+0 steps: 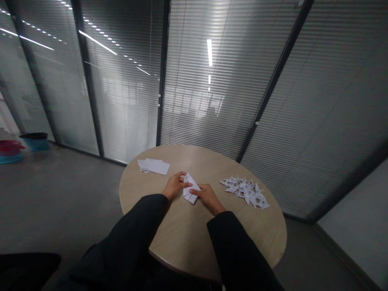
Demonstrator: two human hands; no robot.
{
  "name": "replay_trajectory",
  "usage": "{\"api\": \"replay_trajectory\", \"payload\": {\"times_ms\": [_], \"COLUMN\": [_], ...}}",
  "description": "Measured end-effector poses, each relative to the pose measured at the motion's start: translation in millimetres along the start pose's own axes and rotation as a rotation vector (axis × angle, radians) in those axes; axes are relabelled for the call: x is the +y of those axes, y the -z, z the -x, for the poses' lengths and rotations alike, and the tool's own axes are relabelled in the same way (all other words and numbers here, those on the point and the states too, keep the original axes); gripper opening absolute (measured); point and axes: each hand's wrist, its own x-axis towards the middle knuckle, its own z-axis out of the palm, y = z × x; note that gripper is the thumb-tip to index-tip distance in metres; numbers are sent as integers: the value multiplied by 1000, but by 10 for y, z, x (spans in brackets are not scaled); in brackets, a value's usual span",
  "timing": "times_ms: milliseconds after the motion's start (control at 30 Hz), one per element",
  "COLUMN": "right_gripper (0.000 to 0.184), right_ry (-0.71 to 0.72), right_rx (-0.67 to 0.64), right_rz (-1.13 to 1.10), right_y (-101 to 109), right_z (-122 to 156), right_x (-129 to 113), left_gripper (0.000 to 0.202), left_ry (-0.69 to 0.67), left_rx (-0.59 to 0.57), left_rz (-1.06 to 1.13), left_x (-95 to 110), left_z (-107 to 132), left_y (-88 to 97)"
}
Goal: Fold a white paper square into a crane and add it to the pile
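Over the middle of the round table, a folded piece of white paper is between my two hands. Its visible top comes to a slanted point, with crease lines across its face. My left hand grips the paper's left side, thumb laid over the front. From the right, my right hand pinches the lower right edge, thumb on top. The fingers behind the paper are hidden. A stack of white paper strips lies at the back left. To the right spreads a pile of folded white paper shapes with pointed tips.
A glass partition with blinds stands right behind the table. On the floor at far left are a blue bin with a dark liner and another bin with a red liner. A dark object shows at lower left.
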Motion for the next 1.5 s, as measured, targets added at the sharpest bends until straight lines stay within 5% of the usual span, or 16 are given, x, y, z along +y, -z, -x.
{"api": "replay_trajectory", "payload": {"times_ms": [433,967,1200,1500], "right_gripper": [34,35,36,35], "right_ry": [-47,9,-57,-46], "right_rx": [88,47,2,-74], "right_rz": [-64,74,-13,41], "right_y": [52,44,32,25], "right_z": [19,-52,-18,-6], "right_x": [-56,71,35,9], "left_gripper": [66,64,43,41], "left_ry": [150,154,126,193], "left_rx": [-118,-40,-123,-171], "left_rz": [227,211,382,544], "left_x": [16,-64,42,21], "left_z": [23,-23,34,22], "left_y": [1,11,-30,-5]}}
